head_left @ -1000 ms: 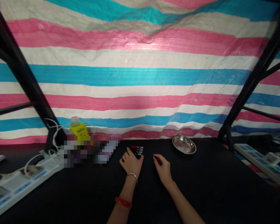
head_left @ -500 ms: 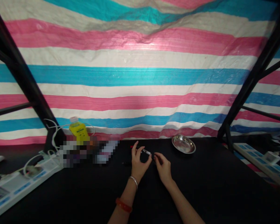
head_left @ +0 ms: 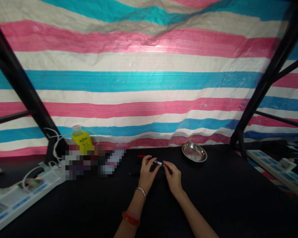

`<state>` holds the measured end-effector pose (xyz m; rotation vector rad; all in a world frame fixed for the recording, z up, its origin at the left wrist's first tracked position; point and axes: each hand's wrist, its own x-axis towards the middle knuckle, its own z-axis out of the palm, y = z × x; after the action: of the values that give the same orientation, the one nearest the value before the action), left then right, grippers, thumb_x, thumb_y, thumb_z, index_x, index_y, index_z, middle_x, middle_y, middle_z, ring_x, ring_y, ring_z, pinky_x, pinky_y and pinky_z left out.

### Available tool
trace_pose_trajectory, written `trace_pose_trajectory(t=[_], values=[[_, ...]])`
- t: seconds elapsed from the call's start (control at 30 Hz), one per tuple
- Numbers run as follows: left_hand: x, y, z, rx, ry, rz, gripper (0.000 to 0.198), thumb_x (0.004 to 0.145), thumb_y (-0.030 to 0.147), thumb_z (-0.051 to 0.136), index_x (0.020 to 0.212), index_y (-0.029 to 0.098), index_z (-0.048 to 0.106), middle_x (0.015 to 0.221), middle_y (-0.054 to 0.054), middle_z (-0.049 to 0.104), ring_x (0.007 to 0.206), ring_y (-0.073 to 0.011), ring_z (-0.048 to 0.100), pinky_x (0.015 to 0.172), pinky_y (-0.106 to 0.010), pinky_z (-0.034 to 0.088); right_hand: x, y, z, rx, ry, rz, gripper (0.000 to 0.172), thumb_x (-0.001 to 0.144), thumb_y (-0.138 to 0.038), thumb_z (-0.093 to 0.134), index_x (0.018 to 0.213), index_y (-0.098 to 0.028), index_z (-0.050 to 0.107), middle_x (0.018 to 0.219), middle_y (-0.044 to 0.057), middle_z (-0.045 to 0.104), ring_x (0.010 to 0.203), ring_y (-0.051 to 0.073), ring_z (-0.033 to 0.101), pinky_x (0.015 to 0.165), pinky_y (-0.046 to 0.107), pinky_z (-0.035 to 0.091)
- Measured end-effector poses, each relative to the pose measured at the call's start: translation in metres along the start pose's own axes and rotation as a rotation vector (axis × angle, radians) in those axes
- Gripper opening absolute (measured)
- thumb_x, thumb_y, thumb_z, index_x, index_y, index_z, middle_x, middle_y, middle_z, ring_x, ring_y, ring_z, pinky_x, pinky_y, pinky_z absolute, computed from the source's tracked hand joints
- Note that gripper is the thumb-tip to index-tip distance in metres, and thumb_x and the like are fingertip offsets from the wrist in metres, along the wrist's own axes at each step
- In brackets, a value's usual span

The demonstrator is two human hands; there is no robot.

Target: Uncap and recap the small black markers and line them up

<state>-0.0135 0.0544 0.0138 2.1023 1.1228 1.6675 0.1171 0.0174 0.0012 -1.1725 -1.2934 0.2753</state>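
Note:
My left hand [head_left: 147,172] pinches a thin black pen-like stick with a silvery tip [head_left: 158,162] and holds it just above the black table [head_left: 213,198]. My right hand [head_left: 173,174] has its fingers closed at the stick's right end, touching the tip. A red-ended stick [head_left: 141,156] lies on the table just behind my left hand. Another dark stick [head_left: 134,174] lies left of my left hand. A silver bangle and an orange bracelet sit on my left forearm.
A shallow steel dish [head_left: 194,152] rests to the right of my hands. A yellow bottle [head_left: 81,139] stands at the back left beside blurred items. White power strips with cables [head_left: 20,191] run along the left edge, another strip [head_left: 275,165] at the right. Black frame posts flank a striped tarp.
My left hand lifted one stick off the small pile and raised it. My right hand moved left and closed on the stick's tip.

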Motion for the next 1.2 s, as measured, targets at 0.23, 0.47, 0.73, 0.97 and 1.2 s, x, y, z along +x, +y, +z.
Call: trace_pose_trajectory(t=[0.23,0.47,0.73,0.97,1.2], values=[[-0.001,-0.006,0.002,0.066,-0.007,0.046,0.021,0.084,0.027,0.053,0.102,0.021,0.061,0.108,-0.007,0.05,0.086,-0.0148,0.059,0.076,-0.03,0.055,0.0,-0.001,-0.001,-0.051,-0.003,-0.078,0.023,0.085,-0.026,0.05,0.099,-0.022,0.069,0.099,0.009,0.068,0.093,0.021,0.063,0.084,0.038,0.053],[0.0,0.0,-0.003,0.355,-0.062,0.144,0.021,0.085,0.024,0.052,0.101,0.024,0.065,0.103,-0.006,0.058,0.08,-0.0145,0.062,0.073,-0.03,0.053,-0.001,0.002,-0.002,-0.12,0.01,-0.143,0.028,0.086,-0.021,0.047,0.108,-0.023,0.065,0.107,0.01,0.066,0.1,0.021,0.061,0.086,0.04,0.052],[-0.002,0.003,-0.002,0.326,-0.107,0.09,0.023,0.086,0.029,0.051,0.104,0.024,0.064,0.096,-0.005,0.064,0.08,-0.0147,0.063,0.071,-0.027,0.052,-0.002,-0.009,0.0,-0.055,-0.086,-0.26,0.049,0.09,-0.015,0.035,0.138,-0.024,0.033,0.136,0.007,0.045,0.123,0.02,0.045,0.099,0.041,0.044],[-0.004,0.01,0.001,0.149,-0.215,0.09,0.026,0.089,0.031,0.046,0.108,0.022,0.059,0.095,-0.004,0.067,0.075,-0.0132,0.064,0.071,-0.026,0.054,-0.001,-0.018,-0.002,-0.023,-0.092,-0.263,0.051,0.09,-0.017,0.036,0.141,-0.023,0.026,0.142,0.008,0.037,0.127,0.022,0.04,0.101,0.041,0.041],[-0.005,0.013,0.001,0.15,-0.213,0.076,0.025,0.09,0.031,0.043,0.107,0.021,0.059,0.095,-0.005,0.068,0.075,-0.0136,0.064,0.073,-0.027,0.054,-0.001,-0.019,-0.003,-0.06,-0.065,-0.267,0.048,0.088,-0.02,0.042,0.136,-0.023,0.035,0.135,0.009,0.046,0.122,0.022,0.046,0.099,0.041,0.043]])
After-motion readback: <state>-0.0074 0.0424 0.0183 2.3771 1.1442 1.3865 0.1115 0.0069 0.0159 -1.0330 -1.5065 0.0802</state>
